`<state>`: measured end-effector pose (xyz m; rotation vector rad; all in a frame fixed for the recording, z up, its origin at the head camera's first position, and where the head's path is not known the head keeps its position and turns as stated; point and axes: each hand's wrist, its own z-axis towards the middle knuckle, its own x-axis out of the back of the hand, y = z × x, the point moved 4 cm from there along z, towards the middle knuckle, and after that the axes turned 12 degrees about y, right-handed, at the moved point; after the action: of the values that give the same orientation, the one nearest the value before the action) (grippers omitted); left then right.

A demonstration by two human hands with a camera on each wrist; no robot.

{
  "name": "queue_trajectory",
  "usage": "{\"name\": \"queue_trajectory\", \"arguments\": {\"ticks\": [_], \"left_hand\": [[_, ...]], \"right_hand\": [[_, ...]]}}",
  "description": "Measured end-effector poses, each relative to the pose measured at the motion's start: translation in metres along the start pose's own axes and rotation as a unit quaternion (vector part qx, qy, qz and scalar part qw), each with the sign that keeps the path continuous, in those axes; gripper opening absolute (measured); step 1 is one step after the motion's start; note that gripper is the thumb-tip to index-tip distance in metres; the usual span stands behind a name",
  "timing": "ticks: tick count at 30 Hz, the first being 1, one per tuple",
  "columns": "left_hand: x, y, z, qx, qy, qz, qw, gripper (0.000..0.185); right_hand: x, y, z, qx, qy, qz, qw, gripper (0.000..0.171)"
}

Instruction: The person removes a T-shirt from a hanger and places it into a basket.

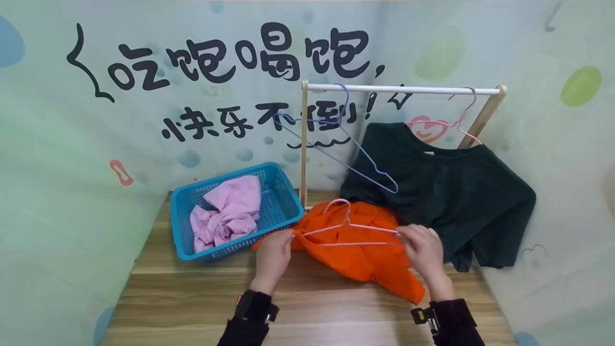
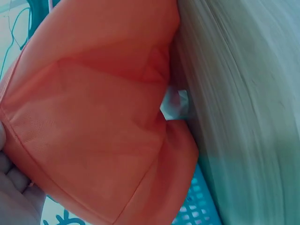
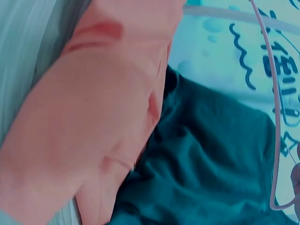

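Observation:
An orange shirt (image 1: pixel 355 264) lies partly lifted on the table, its neckline spread. My left hand (image 1: pixel 273 257) pinches the edge of the shirt at the left; the left wrist view shows its fingers (image 2: pixel 16 180) on the cloth's hem. A pink hanger (image 1: pixel 372 228) stands over the shirt, hook up, its left end at the neckline by my left hand. My right hand (image 1: pixel 424 247) pinches the hanger's right corner. In the right wrist view that corner of the hanger (image 3: pixel 276 131) is outside the orange cloth (image 3: pixel 103 98).
A wooden rack with a white rail (image 1: pixel 403 89) stands behind. It bears a blue hanger (image 1: pixel 365 154), tilted, and a dark green shirt (image 1: pixel 432 187) on another pink hanger (image 1: pixel 461 117). At left, a blue basket (image 1: pixel 175 216) holds a pink garment (image 1: pixel 235 202).

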<state>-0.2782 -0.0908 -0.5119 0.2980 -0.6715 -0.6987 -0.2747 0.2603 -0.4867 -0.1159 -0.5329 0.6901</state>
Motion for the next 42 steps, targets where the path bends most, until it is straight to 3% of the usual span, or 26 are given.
{"name": "queue_trajectory", "arguments": {"ticks": [5,11,19,24,28,35,42], "left_hand": [[0.004,-0.011,-0.003,0.014,-0.002,0.008,0.9999,0.014],[0.006,-0.022,-0.005,0.035,-0.013,0.019,0.9991,0.013],[0.005,-0.040,-0.010,0.068,-0.024,0.017,0.9973,0.012],[0.002,-0.049,-0.017,0.116,-0.060,0.017,0.9913,0.028],[0.001,-0.050,-0.021,0.135,-0.078,0.016,0.9876,0.043],[0.002,-0.048,-0.027,0.134,-0.088,0.020,0.9869,0.048],[0.001,-0.046,-0.033,0.114,-0.108,0.030,0.9872,0.051]], "right_hand": [[0.013,0.009,0.000,-0.004,-0.004,-0.002,1.000,0.005],[0.032,0.021,0.000,-0.021,0.005,-0.004,1.000,0.011],[0.055,0.032,0.004,-0.069,0.044,0.008,0.997,0.005],[0.063,0.034,0.008,-0.095,0.073,0.002,0.993,0.014],[0.067,0.035,0.011,-0.126,0.098,0.003,0.987,0.013],[0.081,0.042,0.027,-0.175,0.150,-0.011,0.973,0.009],[0.104,0.052,0.052,-0.212,0.177,-0.053,0.960,0.016]]}}
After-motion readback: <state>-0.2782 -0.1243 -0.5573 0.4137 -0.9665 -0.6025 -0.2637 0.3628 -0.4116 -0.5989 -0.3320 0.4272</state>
